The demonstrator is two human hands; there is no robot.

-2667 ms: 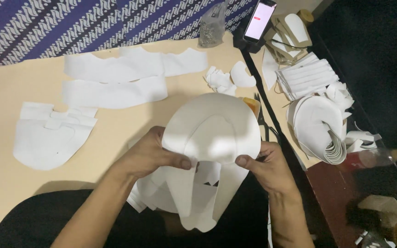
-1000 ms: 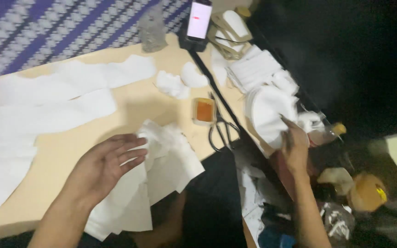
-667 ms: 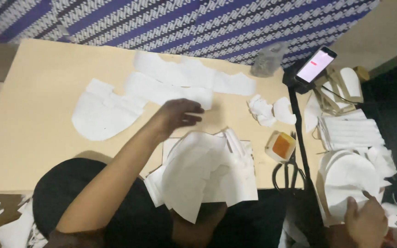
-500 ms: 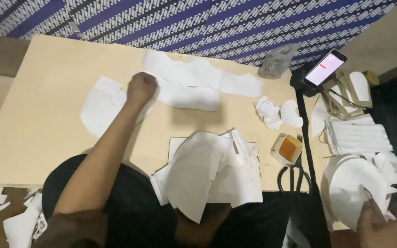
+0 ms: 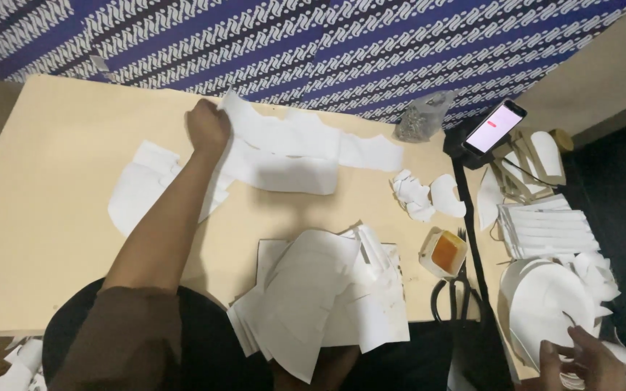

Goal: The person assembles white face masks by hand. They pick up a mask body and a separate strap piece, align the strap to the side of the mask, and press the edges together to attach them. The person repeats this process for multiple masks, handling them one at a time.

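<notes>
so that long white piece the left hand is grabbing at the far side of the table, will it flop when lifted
Probably yes. The long white piece looks thin and sheet-like, and its corner already bends up in the left hand, so it should sag. It is likely light and would slide easily on the smooth table. Its thin edges may crease or tear.

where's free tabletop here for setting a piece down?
Bare table left of the left hand and white pieces, plus a strip between long pieces and front stack. Crowded right: glue tub, scissors, phone, right hand.
</notes>
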